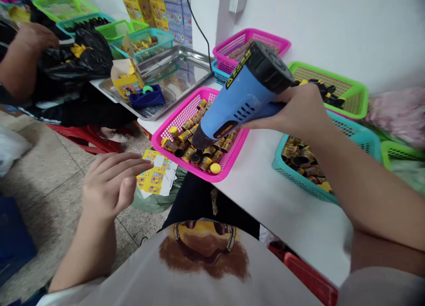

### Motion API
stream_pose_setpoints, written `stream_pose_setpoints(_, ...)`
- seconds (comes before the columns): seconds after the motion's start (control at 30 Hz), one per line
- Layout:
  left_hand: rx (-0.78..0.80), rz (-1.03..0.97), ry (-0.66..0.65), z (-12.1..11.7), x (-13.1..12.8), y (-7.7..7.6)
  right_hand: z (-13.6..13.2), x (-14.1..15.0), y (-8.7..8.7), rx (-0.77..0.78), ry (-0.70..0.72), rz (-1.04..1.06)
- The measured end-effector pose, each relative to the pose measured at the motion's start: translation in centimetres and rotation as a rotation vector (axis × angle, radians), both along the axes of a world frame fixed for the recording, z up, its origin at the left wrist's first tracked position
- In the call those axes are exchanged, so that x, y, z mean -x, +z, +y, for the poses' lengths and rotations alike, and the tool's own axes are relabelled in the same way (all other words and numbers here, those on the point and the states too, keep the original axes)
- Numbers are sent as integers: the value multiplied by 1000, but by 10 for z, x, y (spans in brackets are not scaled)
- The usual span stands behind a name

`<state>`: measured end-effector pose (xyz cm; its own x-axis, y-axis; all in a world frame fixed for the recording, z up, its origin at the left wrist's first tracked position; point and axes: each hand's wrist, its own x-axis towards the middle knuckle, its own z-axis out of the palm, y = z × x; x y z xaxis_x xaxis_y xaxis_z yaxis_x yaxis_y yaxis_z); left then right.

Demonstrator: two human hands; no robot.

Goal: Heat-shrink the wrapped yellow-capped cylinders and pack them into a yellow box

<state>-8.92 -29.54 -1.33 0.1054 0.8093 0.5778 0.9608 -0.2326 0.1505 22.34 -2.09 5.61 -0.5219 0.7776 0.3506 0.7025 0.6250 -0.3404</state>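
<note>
the blue heat gun (226, 109) is over the pink basket (212, 176), nose down by the little tubs (188, 155). the right hand (297, 109) has its fingers wrapped round the handle, likely to aim the nose low. the basket's sides seem to stop tubs rolling off the table (255, 173). the left hand (108, 184) is nearby, fingers close together, thumb apart, pinching nothing.
</note>
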Motion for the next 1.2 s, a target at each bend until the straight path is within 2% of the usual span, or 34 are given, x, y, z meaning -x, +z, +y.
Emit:
stream_pose_setpoints(0.1,10,-23,3,-1,0,-2,0,-3,7,-31,-28,-12)
stream_pose_setpoints(0.27,-36,-61,-75,8,0,-1,5,-22,20,-97,-188,-198)
stream_pose_setpoints(0.33,-27,-67,-90,17,-4,1,10,-33,22,-99,-196,-260)
stream_pose_setpoints(0.47,103,26,-118,60,-31,-5,17,-53,26,-104,-147,-220)
stream_pose_setpoints(0.6,393,188,-322,126,-72,-27,14,-63,31,-130,-178,13)
stream_pose_setpoints(0.7,578,271,-355,152,-83,-38,10,-65,33,-152,-229,170)
stream_pose_setpoints(0.8,527,341,-208,144,-68,-32,8,-68,30,-121,-213,202)
stream_pose_setpoints(0.9,351,398,-63,116,-43,-12,8,-68,22,-64,-124,175)
stream_pose_setpoints(1.07,143,263,33,73,-21,27,5,-43,14,-85,-119,-134)
stream_pose_setpoints(1.13,113,200,64,65,-21,39,3,-28,15,-106,-126,-251)
stream_pose_setpoints(1.2,123,170,98,67,-20,46,1,-15,16,-122,-136,-309)
